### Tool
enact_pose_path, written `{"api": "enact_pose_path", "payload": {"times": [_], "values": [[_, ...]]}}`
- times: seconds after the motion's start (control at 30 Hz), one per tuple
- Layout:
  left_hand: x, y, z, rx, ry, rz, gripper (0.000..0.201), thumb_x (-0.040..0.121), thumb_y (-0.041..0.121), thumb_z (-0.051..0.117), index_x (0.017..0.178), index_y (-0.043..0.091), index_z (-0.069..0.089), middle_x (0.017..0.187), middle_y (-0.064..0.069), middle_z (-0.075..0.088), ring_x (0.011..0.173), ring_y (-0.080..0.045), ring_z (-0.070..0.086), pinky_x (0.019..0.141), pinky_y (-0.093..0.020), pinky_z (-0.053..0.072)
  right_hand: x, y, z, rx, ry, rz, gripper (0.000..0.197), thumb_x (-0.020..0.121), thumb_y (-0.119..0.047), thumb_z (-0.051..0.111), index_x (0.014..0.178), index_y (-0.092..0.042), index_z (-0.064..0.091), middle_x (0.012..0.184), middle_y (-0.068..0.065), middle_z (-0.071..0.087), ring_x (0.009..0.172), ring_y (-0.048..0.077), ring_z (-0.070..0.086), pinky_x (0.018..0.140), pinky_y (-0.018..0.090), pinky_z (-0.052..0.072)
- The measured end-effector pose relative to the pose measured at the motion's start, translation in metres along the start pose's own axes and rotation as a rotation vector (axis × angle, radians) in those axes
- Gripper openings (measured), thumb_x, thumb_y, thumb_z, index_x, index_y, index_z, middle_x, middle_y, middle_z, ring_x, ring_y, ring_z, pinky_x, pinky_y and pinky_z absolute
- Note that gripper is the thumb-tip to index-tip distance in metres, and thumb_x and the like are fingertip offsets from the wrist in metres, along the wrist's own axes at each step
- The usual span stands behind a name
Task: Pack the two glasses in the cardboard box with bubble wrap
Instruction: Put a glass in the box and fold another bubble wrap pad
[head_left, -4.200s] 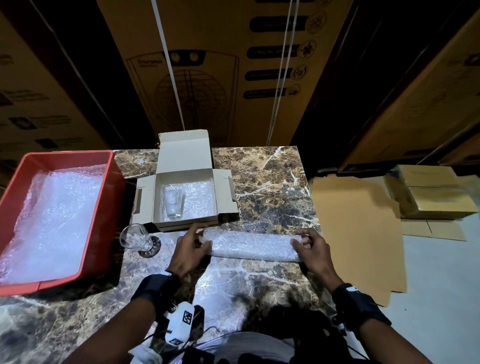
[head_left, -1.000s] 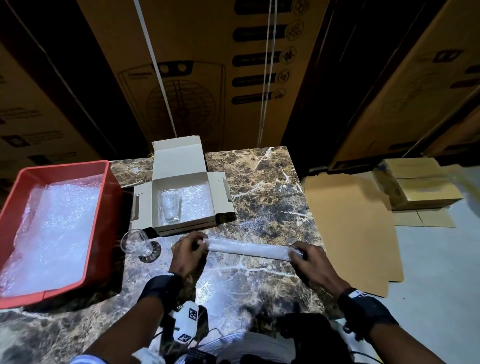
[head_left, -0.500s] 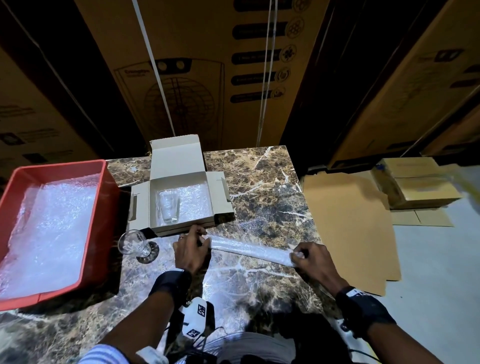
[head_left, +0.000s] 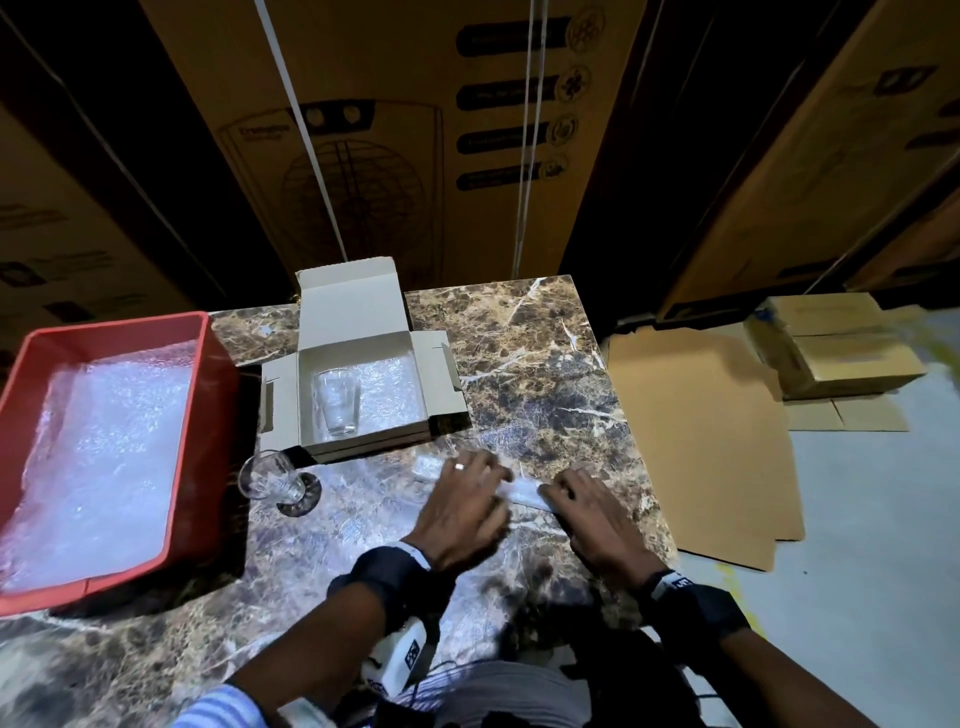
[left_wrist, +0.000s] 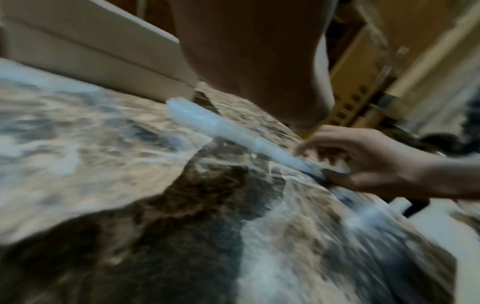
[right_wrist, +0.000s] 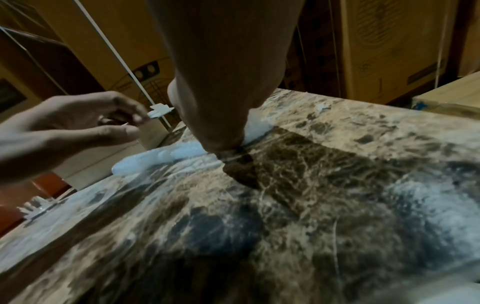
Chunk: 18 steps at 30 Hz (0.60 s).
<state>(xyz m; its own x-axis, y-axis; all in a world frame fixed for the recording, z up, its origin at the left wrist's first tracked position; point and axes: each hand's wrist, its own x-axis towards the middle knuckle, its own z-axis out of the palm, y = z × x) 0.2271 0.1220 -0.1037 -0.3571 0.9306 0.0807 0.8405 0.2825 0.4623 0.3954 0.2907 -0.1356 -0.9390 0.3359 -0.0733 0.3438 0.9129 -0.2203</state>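
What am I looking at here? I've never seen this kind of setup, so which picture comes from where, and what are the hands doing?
There is no machine: a person wears three cameras. The head picture looks down at a marble table. The other two come from the wrists and look along each hand.

On the table are an open cardboard box lined with bubble wrap, with one glass inside, a second glass beside the box, and a red tray holding more bubble wrap.

The right hand pinches one end of a rolled bubble wrap. The left hand hovers over the other end and does not appear to grip it.
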Motion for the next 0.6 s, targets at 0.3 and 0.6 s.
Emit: {"api": "enact_pose_path", "payload": {"times": [0.3,0.6], "values": [[-0.005,0.005,0.057,0.191,-0.413,0.047,0.091,0.1,0.074,0.031,0.165,0.018,0.0,0.172,-0.001,-0.009,0.158,-0.022,-0.01,0.126,-0.051,-0.004,-0.016,0.019,0.021,0.076,0.085,-0.099,0.071,0.072,0.005,0.071,0.138,-0.019,0.058,0.135,0.007,0.06,0.113,0.029,0.058,0.085,0.042,0.052],[-0.031,-0.06,0.027,0.258,-0.315,-0.083,0.081,0.095,0.084,0.02,0.162,0.044,-0.001,0.171,0.011,-0.012,0.158,-0.017,-0.013,0.126,-0.046,-0.008,-0.049,0.044,0.027,0.262,0.067,-0.105,0.055,0.088,-0.002,0.057,0.144,-0.006,0.056,0.152,0.008,0.051,0.137,0.03,0.047,0.114,0.047,0.04]]}}
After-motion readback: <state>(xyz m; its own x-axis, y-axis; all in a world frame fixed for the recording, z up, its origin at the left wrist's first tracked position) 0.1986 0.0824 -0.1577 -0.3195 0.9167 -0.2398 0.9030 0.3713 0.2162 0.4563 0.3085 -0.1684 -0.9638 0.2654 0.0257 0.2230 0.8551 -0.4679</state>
